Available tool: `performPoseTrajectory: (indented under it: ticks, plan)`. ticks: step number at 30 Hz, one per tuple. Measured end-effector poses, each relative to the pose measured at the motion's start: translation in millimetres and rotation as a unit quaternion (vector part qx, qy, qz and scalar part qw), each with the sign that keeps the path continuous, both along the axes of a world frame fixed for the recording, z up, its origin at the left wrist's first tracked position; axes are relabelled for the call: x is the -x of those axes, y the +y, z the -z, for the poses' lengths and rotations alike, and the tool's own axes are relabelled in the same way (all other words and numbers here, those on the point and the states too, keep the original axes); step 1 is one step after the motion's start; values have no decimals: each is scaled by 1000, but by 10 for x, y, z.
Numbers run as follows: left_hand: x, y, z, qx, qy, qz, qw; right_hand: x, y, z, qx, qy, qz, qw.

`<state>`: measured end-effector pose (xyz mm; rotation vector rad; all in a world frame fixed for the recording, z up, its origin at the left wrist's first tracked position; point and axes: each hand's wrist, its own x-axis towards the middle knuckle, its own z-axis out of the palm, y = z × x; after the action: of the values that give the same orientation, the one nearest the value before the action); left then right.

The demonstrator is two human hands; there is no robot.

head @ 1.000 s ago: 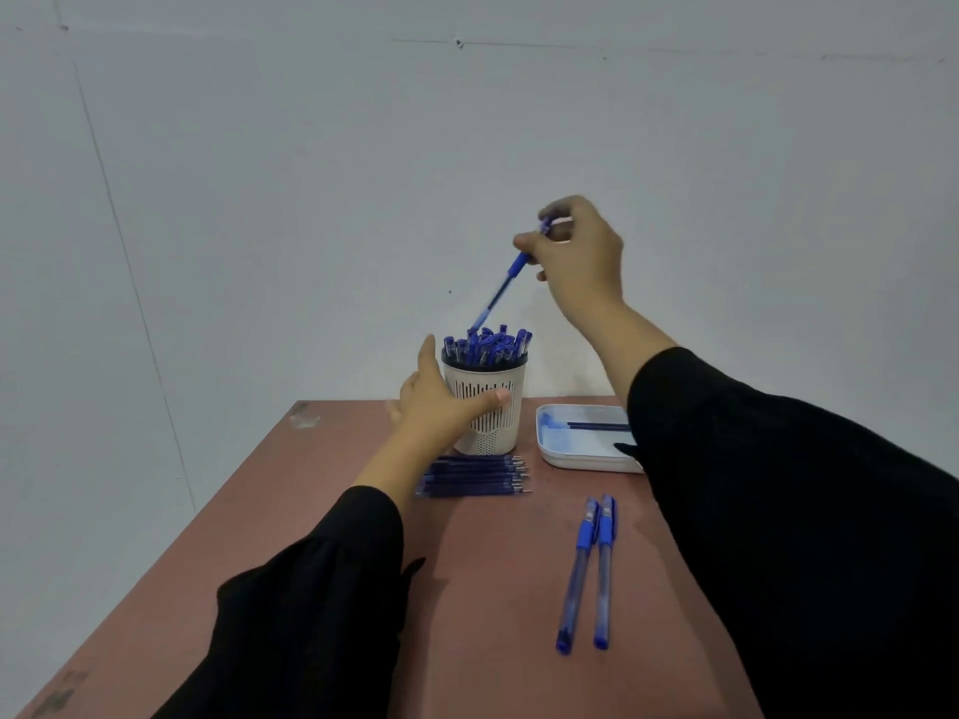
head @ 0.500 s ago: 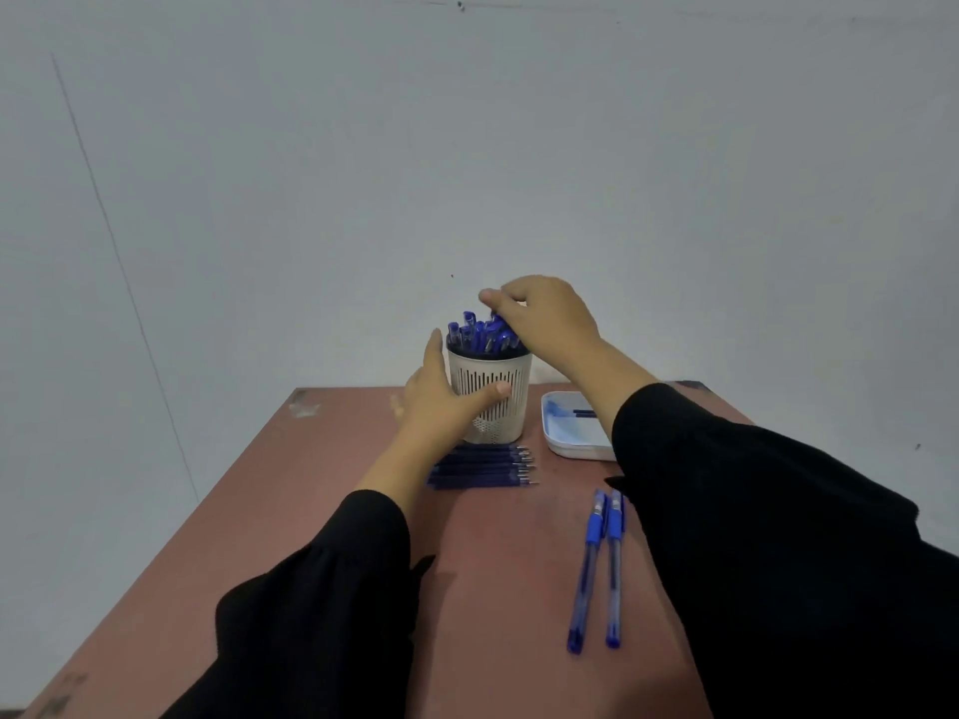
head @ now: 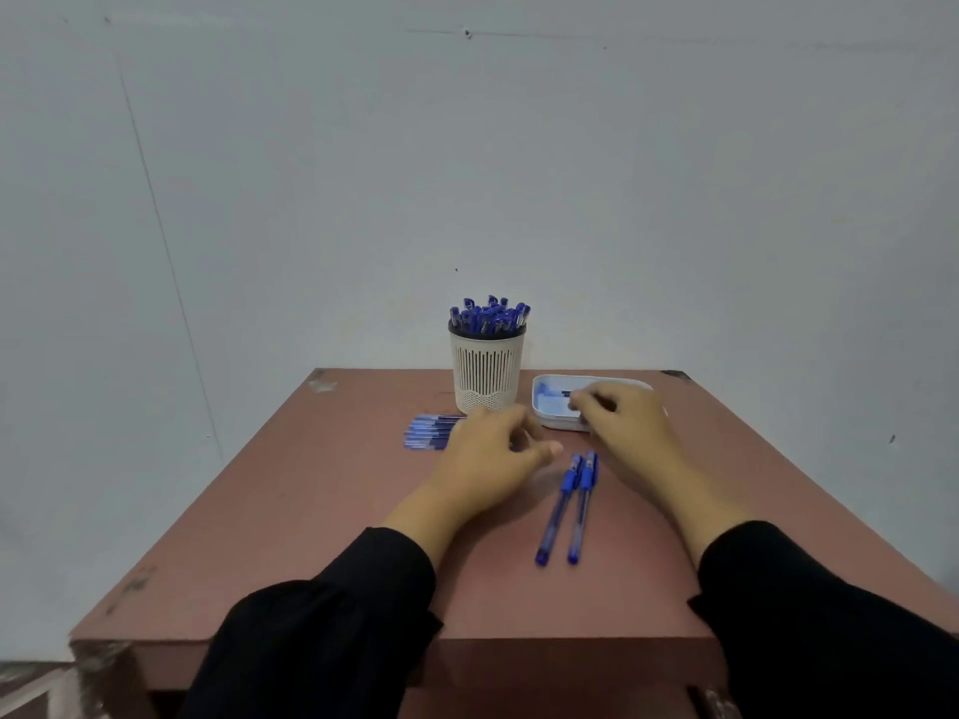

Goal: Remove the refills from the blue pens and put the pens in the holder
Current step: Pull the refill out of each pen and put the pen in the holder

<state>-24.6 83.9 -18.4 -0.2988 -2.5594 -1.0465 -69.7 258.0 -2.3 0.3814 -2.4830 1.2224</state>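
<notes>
Motion blur and hidden parts

The left hand (head: 490, 459) covers part of the row of loose blue refills (head: 430, 432); the blurred right hand (head: 622, 422) hides the shallow white rectangular tray's (head: 552, 420) right half.

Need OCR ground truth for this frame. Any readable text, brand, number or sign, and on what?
None readable.
Two blue pens on the table: any barrel print is too small and blurred.
Pens in the holder: no legible marks.
Refills left of the left hand: blurred, nothing legible.
White tray under the right hand: no label visible.
Wall: bare, no sign.
</notes>
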Motion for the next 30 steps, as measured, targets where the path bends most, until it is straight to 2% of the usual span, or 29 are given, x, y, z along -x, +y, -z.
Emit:
performPoseTrajectory:
  ticks: [3, 6, 16, 23, 30]
  plan:
    - [-103, 146, 38, 80, -54, 18, 995, -12, 42, 80, -74, -40, 11, 996]
    - [-154, 188, 31, 108, -52, 26, 992, -27, 56, 106, -89, -63, 9, 994]
    - [-109, 103, 23, 48, -104, 39, 993, -11, 73, 135, -77, -67, 9, 995]
    - [-77, 83, 24, 95, -91, 10, 991, 31, 72, 153, -88, -58, -8, 994]
    - [-3, -197, -40, 38, -70, -5, 997, -117, 15, 36, -76, -16, -113, 991]
